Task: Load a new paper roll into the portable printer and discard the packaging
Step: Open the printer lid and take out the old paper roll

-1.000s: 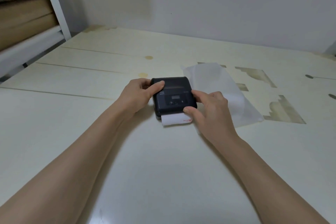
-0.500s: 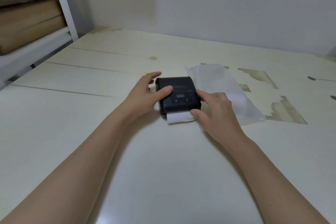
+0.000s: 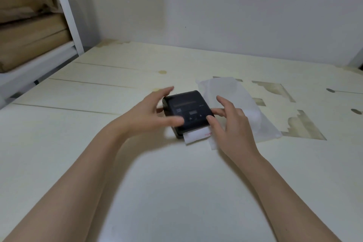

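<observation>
two bare forearms reach in from the near edge over the pale table (image 3: 176, 192), which is plain and clear of things at the front. the left hand (image 3: 149, 116) hangs at the left side of the portable printer (image 3: 187, 112), its grip wide, fingers spread and blurred; the thumb lies across the printer's near left corner, though whether it presses there cannot be told, and the forefinger points past the far left corner. the right hand (image 3: 230, 124) sits at the printer's right side with its grip also wide and holding nothing; its thumb tip touches the printer's near right edge, and the other fingers are lifted and splayed above the packaging.

the printer is a small black box lying flat on the table between the two hands, lid shut, with a little display and buttons on top. a strip of white paper (image 3: 196, 136) sticks out of its near edge and lies on the table, with a small red mark at its right end.

just behind and to the right of the printer lies the packaging (image 3: 231, 92), a flat translucent white bag, partly under the right hand. beyond it the table shows worn patches (image 3: 302, 125) where the surface has peeled. at the far left stands a white shelf frame (image 3: 64, 12) with brown wrapped bundles (image 3: 29, 31) stacked on it, and a pale wall (image 3: 255, 15) closes the back.
</observation>
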The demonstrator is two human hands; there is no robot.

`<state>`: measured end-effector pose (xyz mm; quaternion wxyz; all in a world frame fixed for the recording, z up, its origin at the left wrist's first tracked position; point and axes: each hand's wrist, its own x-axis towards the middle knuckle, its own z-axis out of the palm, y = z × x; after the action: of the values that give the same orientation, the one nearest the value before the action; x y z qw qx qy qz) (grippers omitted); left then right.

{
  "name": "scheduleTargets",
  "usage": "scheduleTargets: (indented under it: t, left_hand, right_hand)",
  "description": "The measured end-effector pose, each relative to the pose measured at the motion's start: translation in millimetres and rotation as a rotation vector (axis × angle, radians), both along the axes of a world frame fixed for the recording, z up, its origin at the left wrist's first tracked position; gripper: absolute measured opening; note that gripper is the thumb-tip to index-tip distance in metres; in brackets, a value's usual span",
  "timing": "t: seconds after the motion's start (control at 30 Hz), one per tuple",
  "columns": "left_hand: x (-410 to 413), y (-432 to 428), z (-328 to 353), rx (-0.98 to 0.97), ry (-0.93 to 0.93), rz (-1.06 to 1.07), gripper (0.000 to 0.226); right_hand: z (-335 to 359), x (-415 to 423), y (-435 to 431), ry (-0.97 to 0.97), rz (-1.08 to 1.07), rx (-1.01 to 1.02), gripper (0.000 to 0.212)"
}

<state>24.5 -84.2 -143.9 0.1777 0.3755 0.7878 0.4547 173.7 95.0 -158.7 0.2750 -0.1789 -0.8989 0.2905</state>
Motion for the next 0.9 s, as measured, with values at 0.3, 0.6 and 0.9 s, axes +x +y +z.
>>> scheduleTargets:
  t: [0.3,0.6,0.9]
  left_hand:
    - [8,7,3,-0.048,0.168,0.099,0.105]
    - [-4,30,28,0.021,-0.235,0.385,0.102]
    - [-7,55,37,0.016,-0.283,0.507,0.108]
  right_hand:
    - [0,1,-3,-0.011,0.012,-0.043,0.057]
    - [-1,1,-3,-0.141,0.061,0.179,0.066]
    - [-13,-5,0,-0.117,0.268,0.416,0.060]
